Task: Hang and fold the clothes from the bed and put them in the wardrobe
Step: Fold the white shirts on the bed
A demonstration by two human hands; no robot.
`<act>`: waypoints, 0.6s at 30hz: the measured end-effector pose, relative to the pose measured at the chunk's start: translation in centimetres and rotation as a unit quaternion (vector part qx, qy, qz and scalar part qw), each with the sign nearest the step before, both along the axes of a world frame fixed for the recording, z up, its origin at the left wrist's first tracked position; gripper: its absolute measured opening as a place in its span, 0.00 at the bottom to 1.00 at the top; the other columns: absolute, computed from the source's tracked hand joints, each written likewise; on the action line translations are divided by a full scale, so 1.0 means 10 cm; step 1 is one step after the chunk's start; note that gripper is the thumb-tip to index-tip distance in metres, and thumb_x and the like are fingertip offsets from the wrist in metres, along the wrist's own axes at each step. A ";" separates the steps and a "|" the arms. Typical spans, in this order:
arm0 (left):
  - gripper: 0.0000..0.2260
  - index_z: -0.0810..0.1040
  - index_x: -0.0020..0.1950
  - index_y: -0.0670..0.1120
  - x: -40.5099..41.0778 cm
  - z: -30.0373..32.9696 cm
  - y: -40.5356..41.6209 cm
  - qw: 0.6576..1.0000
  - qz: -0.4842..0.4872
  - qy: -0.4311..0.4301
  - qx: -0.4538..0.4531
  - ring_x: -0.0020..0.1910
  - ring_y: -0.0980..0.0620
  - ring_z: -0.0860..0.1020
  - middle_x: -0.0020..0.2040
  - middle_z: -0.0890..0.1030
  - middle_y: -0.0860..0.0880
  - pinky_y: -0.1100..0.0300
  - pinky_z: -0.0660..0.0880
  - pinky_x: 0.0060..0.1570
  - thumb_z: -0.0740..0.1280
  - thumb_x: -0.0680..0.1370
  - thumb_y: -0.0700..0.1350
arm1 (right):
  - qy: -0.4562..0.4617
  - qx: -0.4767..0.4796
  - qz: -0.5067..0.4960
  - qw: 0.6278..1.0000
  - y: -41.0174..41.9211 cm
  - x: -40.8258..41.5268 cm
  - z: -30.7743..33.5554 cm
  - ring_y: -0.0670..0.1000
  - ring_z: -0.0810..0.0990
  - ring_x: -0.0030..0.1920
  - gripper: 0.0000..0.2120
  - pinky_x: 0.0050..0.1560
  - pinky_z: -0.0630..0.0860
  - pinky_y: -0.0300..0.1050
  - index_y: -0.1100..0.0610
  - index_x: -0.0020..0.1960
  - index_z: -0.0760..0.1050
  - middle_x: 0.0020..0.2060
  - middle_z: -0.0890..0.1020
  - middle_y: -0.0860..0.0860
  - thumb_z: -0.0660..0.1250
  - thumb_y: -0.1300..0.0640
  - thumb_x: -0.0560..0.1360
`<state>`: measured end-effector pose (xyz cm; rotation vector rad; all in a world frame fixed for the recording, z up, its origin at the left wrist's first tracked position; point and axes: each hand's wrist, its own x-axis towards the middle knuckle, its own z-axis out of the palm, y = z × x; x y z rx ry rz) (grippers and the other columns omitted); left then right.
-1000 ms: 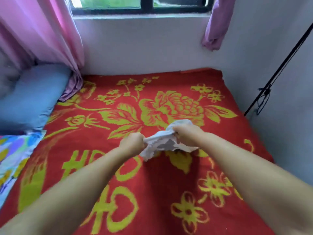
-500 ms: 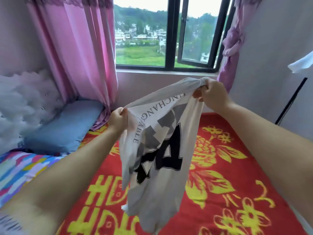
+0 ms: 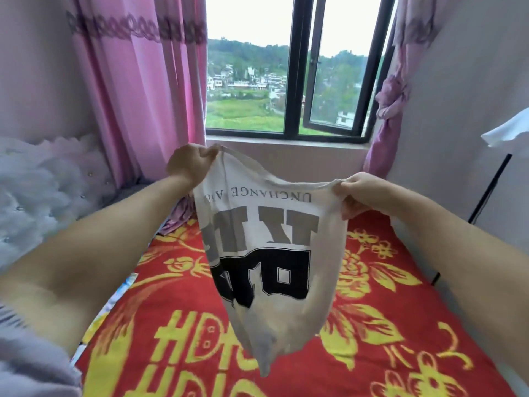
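1. Biggest thing in my feed is the bed [image 3: 400, 325], red blanket with yellow flowers and lettering, filling everything from 3 round to 9 o'clock. It sits below the shirt as a ready surface, which I'd guess is where the folding happens.
2. The white t-shirt [image 3: 272, 267] hangs dead centre, clear above the blanket, not touching it. Long axis runs top to bottom, narrowing to a bunched tail toward 6 o'clock. The print reads upside down and mirrored to me, so I reckon it's held by the hem end, print facing away.
3. Left hand [image 3: 187, 164] at about 11 o'clock pinches one top corner, fingers curled round the cloth.
4. Right hand [image 3: 357, 193] at about 2 o'clock grips the other top corner, sitting a bit lower, so the top edge slopes down to the right. Spreading the corners apart lets the fabric drop open, I think to find its orientation before folding or hanging.
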<state>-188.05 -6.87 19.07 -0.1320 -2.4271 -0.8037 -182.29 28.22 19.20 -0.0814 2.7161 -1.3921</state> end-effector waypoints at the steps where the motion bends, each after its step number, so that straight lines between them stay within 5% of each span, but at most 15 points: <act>1: 0.24 0.69 0.30 0.45 -0.03 -0.07 0.03 0.999 0.022 -0.034 0.029 0.27 0.49 0.68 0.27 0.69 0.48 0.58 0.65 0.33 0.56 0.81 0.59 | -0.008 -0.025 0.041 0.999 -0.14 0.06 0.09 0.53 0.82 0.27 0.12 0.30 0.79 0.41 0.65 0.45 0.77 0.27 0.82 0.58 0.60 0.59 0.80; 3: 0.17 0.77 0.41 0.44 -0.04 -0.23 0.13 0.986 -0.006 -0.129 0.110 0.39 0.47 0.74 0.38 0.76 0.44 0.57 0.68 0.39 0.56 0.83 0.50 | -0.003 -0.107 0.114 0.988 -0.39 0.14 0.27 0.51 0.81 0.27 0.12 0.31 0.80 0.41 0.64 0.44 0.78 0.27 0.81 0.57 0.61 0.58 0.80; 6: 0.12 0.75 0.61 0.44 0.09 -0.43 0.45 0.930 -0.155 -0.261 0.209 0.49 0.50 0.76 0.54 0.78 0.45 0.60 0.73 0.43 0.56 0.82 0.40 | 0.010 -0.242 0.140 0.960 -0.63 0.19 0.45 0.50 0.82 0.28 0.10 0.34 0.82 0.43 0.61 0.45 0.77 0.29 0.82 0.55 0.61 0.59 0.81; 9: 0.18 0.66 0.72 0.43 0.30 -0.58 0.81 0.925 -0.232 -0.152 0.259 0.63 0.56 0.72 0.68 0.71 0.46 0.68 0.67 0.58 0.58 0.82 0.44 | 0.015 -0.361 0.106 0.926 -0.70 0.12 0.52 0.51 0.84 0.34 0.09 0.40 0.83 0.46 0.60 0.49 0.75 0.34 0.85 0.55 0.58 0.58 0.82; 11: 0.23 0.63 0.72 0.47 0.46 -0.79 0.98 0.911 -0.273 -0.103 0.292 0.60 0.65 0.72 0.65 0.71 0.52 0.75 0.68 0.54 0.62 0.79 0.52 | 0.024 -0.409 0.079 0.909 -0.69 0.04 0.54 0.51 0.84 0.37 0.10 0.45 0.82 0.47 0.60 0.54 0.74 0.38 0.85 0.54 0.56 0.57 0.83; 13: 0.36 0.55 0.77 0.50 0.61 -1.10 1.08 0.907 -0.306 -0.159 0.240 0.61 0.64 0.70 0.65 0.67 0.55 0.72 0.70 0.55 0.66 0.74 0.59 | 0.047 -0.441 0.051 0.895 -0.68 -0.05 0.58 0.51 0.83 0.39 0.10 0.48 0.81 0.47 0.59 0.56 0.73 0.39 0.86 0.53 0.55 0.56 0.83; 15: 0.38 0.54 0.77 0.52 0.65 -1.46 1.10 0.896 -0.324 -0.282 0.117 0.64 0.57 0.70 0.68 0.69 0.54 0.62 0.70 0.60 0.70 0.73 0.55 | 0.078 -0.485 0.033 0.870 -0.64 -0.11 0.66 0.51 0.83 0.40 0.10 0.46 0.82 0.47 0.57 0.55 0.73 0.40 0.86 0.53 0.54 0.56 0.83; 18: 0.13 0.77 0.58 0.45 0.61 -1.77 1.08 0.901 -0.237 -0.364 -0.017 0.50 0.52 0.77 0.52 0.80 0.50 0.59 0.72 0.47 0.64 0.78 0.52 | 0.140 -0.539 -0.011 0.831 -0.47 -0.23 0.77 0.51 0.83 0.40 0.09 0.41 0.80 0.42 0.55 0.53 0.73 0.42 0.86 0.53 0.55 0.56 0.83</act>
